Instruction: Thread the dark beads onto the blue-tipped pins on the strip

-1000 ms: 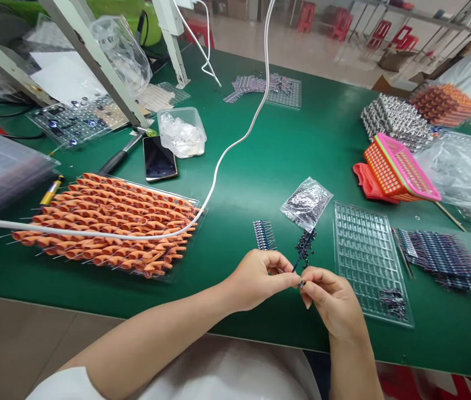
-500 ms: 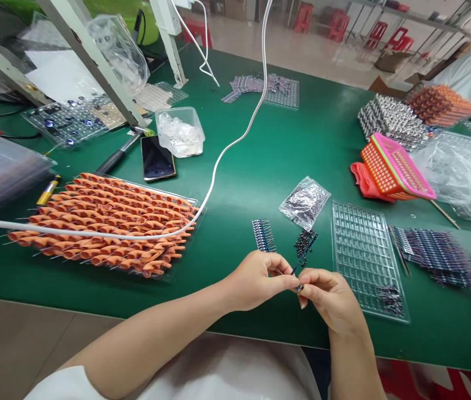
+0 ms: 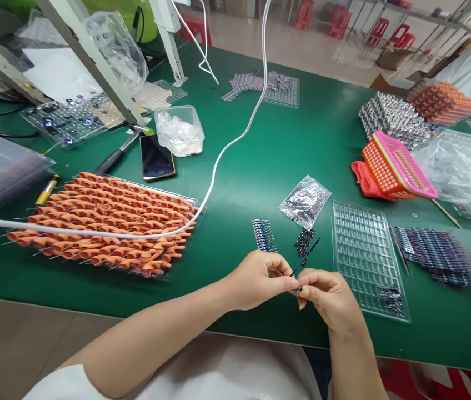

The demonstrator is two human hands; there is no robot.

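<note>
My left hand (image 3: 262,282) is closed in a pinch on a narrow dark blue strip (image 3: 312,248), which looks like a circuit-board strip and slants up to the right past the fingertips. Meeting it from the right, my right hand (image 3: 330,295) pinches at the strip's near end. What sits between its fingertips is too small and covered to name. Just beyond the hands lies a pile of tiny black parts (image 3: 302,243). A row of small blue boards with thin wire leads (image 3: 263,235) rests left of that pile. Behind it is a clear bag of small dark parts (image 3: 305,200).
Right of my hands lies a clear blister tray (image 3: 360,244) with some parts in one corner, then tweezers (image 3: 400,250) and stacked blue boards (image 3: 437,255). Orange pieces (image 3: 106,222) fill a tray at left. A white cable (image 3: 235,141) crosses the table. A basket (image 3: 397,166) leans at right.
The strip's far end has shifted slightly to the right, away from the pile of black parts. Both hands keep nearly the same place and grip.
</note>
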